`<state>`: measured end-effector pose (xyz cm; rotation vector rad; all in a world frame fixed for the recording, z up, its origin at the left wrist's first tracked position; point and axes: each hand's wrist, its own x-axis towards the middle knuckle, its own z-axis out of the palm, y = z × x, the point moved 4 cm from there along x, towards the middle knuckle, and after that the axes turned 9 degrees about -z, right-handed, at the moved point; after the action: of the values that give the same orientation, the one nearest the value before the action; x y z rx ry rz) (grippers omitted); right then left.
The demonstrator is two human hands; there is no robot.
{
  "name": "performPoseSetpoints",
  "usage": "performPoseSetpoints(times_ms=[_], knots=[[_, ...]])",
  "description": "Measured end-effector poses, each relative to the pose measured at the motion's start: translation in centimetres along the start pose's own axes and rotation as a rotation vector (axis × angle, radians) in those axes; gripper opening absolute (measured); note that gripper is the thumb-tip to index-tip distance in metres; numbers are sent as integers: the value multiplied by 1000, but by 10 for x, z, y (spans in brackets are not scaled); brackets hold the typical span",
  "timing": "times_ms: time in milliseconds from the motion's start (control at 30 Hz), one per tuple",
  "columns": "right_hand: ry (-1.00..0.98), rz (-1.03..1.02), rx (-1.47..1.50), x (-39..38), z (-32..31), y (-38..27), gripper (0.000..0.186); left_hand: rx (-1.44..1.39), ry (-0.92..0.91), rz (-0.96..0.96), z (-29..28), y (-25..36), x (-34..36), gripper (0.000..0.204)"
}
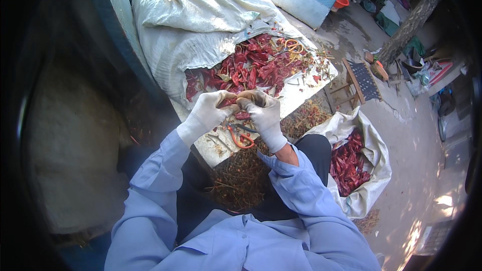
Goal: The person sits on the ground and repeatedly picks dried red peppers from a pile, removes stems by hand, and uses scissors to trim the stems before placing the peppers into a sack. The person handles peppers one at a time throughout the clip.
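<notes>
My left hand [205,114] and my right hand [263,114], both in white gloves with browned fingertips, meet over the near part of a pale board [213,149]. Between their bent fingers is a dried red chili pepper [229,102], partly covered by the gloves. Another dark red chili [242,115] shows just below the right fingertips. Scissors with orange handles [242,141] lie on the board under my hands. Beyond them spreads a heap of dried red chilies [256,62], with a second pair of scissors [293,46] on its far right side.
A large white woven sack [173,25] covers the far left of the board. To my right stands an open sack [376,163] holding dried chilies. Stems and scraps [238,180] litter the ground below. A small wooden stool [362,81] and a tree trunk [409,22] are farther right.
</notes>
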<state>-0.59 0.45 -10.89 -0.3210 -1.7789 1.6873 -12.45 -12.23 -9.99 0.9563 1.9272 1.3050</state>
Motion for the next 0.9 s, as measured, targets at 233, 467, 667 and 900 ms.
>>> performPoseSetpoints(times_ms=[233,467,667,900], knots=[[66,-14,53,-1,0,-5,13,60,-7,77,1,5,-3,25],[41,143,320,0,-4,8,14,164,51,412,-1,17,-11,14],[53,371,723,-12,0,19,13,167,-5,483,3,27,-16,12],[118,371,723,-5,-10,31,11,249,2,588,3,29,-12,13]])
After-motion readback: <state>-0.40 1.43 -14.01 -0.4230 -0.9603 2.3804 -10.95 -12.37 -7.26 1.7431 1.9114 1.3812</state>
